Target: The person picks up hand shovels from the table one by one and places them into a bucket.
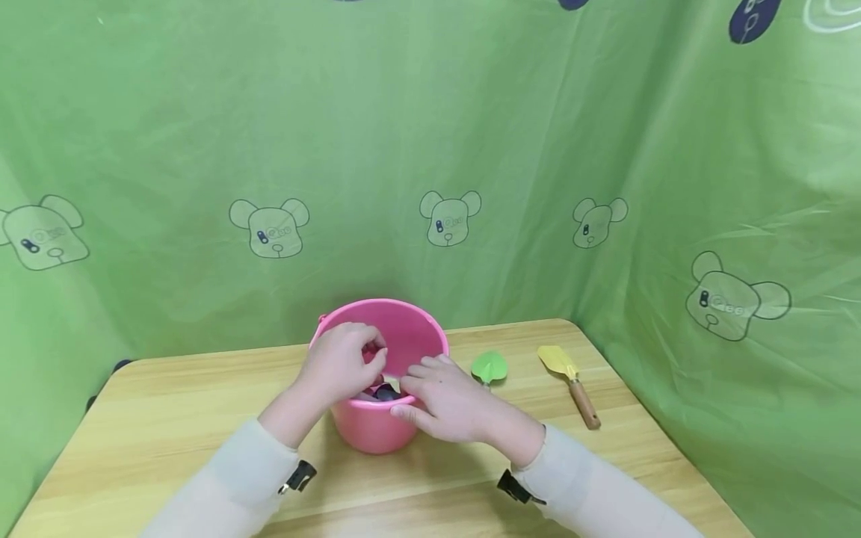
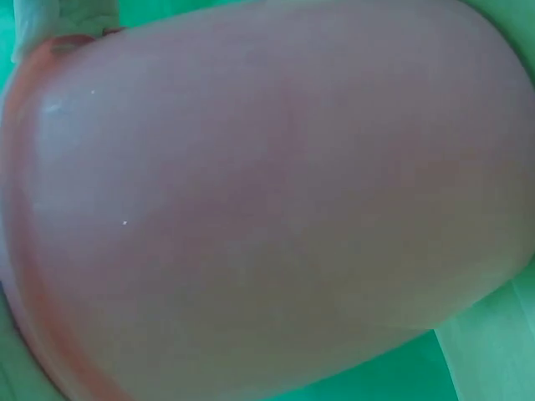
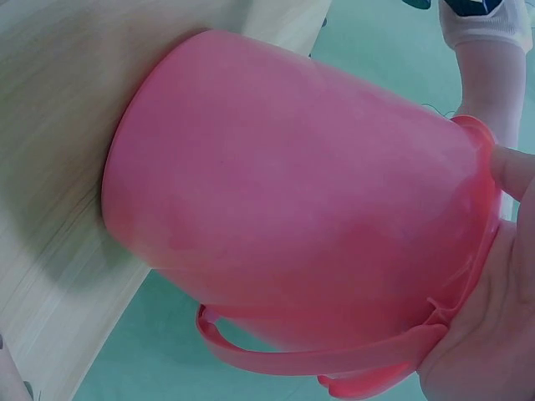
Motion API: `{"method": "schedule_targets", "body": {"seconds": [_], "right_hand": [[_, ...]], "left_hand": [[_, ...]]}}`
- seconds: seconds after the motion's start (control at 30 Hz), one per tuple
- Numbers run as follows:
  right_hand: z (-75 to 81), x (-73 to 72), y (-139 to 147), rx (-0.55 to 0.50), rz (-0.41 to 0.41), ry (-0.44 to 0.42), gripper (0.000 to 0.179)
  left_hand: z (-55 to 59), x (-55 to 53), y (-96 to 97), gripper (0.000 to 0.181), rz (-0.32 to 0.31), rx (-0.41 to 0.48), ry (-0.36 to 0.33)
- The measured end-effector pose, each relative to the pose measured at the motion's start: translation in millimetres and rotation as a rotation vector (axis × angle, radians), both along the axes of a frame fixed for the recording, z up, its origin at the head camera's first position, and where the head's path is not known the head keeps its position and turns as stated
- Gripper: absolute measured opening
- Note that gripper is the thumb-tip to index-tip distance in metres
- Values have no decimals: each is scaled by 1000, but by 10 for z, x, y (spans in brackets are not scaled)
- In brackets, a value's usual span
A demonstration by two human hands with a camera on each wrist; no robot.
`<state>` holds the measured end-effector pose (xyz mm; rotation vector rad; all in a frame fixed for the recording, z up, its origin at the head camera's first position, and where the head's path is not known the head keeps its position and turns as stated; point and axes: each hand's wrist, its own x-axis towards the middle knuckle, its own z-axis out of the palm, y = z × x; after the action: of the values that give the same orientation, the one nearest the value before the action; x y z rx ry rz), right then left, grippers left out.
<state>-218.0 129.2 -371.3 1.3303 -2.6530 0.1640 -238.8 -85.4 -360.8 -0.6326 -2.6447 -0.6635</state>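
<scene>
A pink bucket [image 1: 380, 430] stands upright near the middle of the table. My right hand [image 1: 454, 400] holds its rim on the right, thumb on the outer wall and the other fingers over the edge. From the left, my left hand [image 1: 343, 362] reaches over the rim with bent fingers, thumb and forefinger close together above the inside; I cannot tell whether they pinch anything. Several dark items [image 1: 386, 392] and a pale piece lie in the bucket below the fingers. The bucket's handle [image 3: 318, 359] hangs down along its outer side in the right wrist view.
Right of the bucket, a green leaf-shaped shovel [image 1: 489, 366] lies partly behind my right hand. Farther right lies a yellow shovel [image 1: 557, 360] with a wooden handle [image 1: 584, 405]. Green curtains [image 1: 377, 149] printed with bear heads surround the wooden table [image 1: 202, 403].
</scene>
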Motion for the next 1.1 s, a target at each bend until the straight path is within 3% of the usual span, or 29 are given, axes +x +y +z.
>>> {"method": "schedule_targets", "body": {"seconds": [0.3,0.47,0.77,1.1], "right_hand": [[4,0,0,-3,5,6,35],[9,3,2,-1,4,6,42],[-2,1,-6,-2,-9,-4,31],[10,8,-10,5,-11,-3,31]], "left_hand": [[-124,215,-76,5,-78,78,180],[-223,290,-111,5,-110,103,224],[-368,378,-183,5,-183,164,335],[-483,454,-204,12,-248,89,426]]}}
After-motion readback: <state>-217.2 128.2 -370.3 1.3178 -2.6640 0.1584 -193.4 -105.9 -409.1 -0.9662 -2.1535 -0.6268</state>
